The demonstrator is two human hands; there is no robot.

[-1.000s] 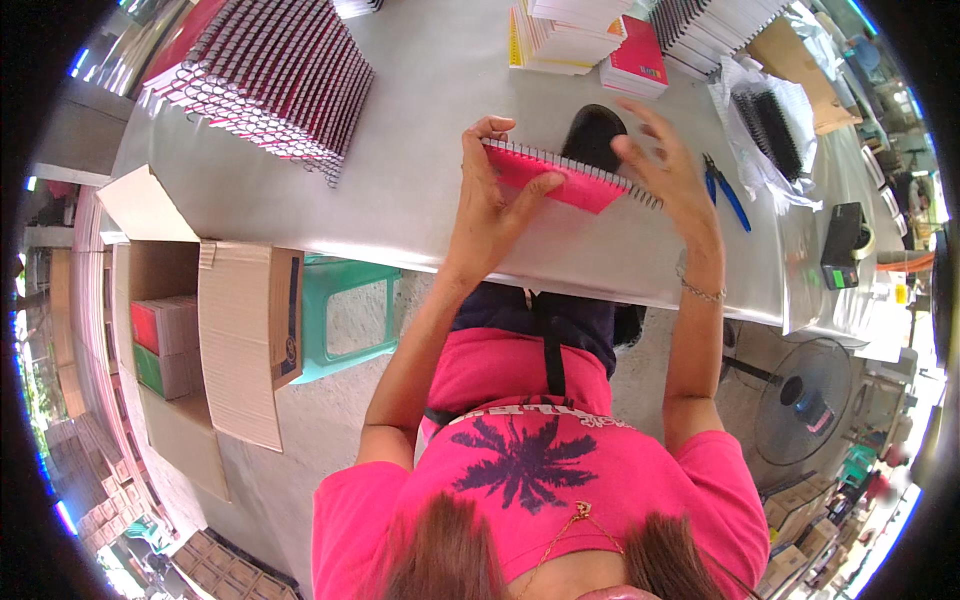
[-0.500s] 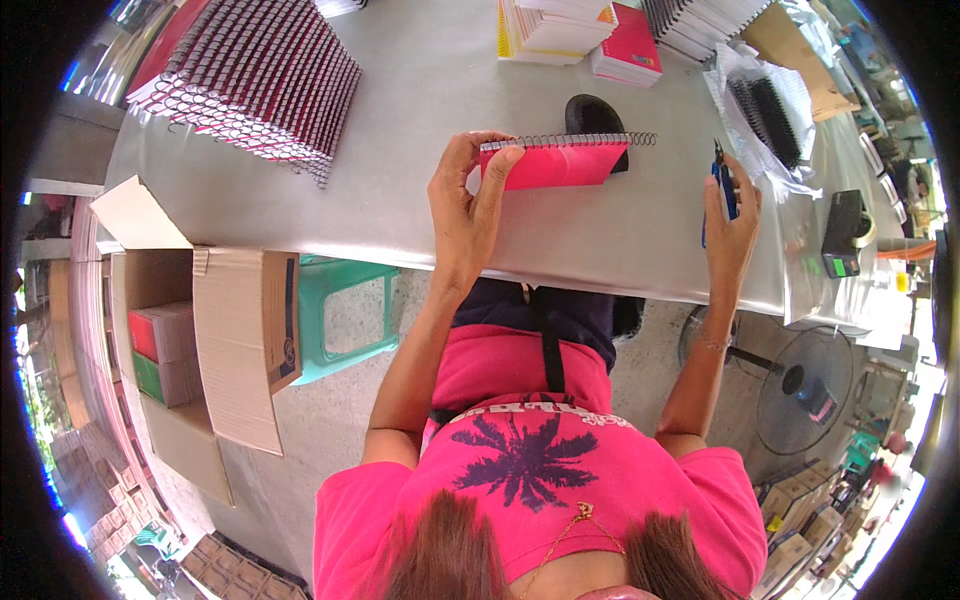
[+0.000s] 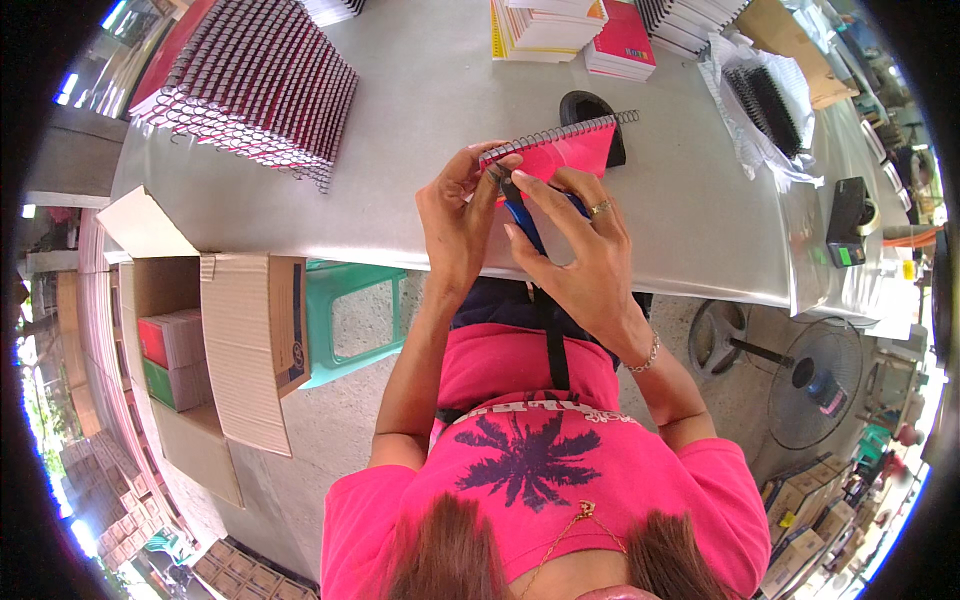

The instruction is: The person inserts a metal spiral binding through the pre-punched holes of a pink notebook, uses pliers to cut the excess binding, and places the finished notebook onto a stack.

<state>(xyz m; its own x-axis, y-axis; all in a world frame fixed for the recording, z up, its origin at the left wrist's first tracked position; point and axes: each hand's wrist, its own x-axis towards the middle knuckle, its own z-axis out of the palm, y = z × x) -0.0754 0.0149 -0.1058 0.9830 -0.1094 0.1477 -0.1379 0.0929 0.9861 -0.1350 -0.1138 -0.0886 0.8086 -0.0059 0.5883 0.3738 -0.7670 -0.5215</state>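
Observation:
My left hand (image 3: pixel 452 222) pinches the left end of a pink-red spiral notebook (image 3: pixel 580 152), held tilted above the table with its wire coil (image 3: pixel 628 117) along the top. Some of the coil sticks out past the cover's right corner. In my right hand (image 3: pixel 585 262) is a pair of blue-handled pliers (image 3: pixel 524 226), its dark jaws at the coil end beside my left fingertips. Whether the jaws grip the wire is hidden by the fingers. Behind the notebook lies a black round-ended object (image 3: pixel 590 108), partly covered.
A tall stack of spiral notebooks (image 3: pixel 255 90) stands at the far left. Unbound books (image 3: pixel 548 28), a red pad stack (image 3: pixel 620 40) and black coils on white wrapping (image 3: pixel 765 110) lie far right, near a tape dispenser (image 3: pixel 847 222). Below are an open carton (image 3: pixel 240 350), a green stool (image 3: pixel 318 330) and a fan (image 3: pixel 812 380).
My right hand has moved left with the pliers, from the table's right side to the notebook's left coil end. The notebook has tilted, its right end rising.

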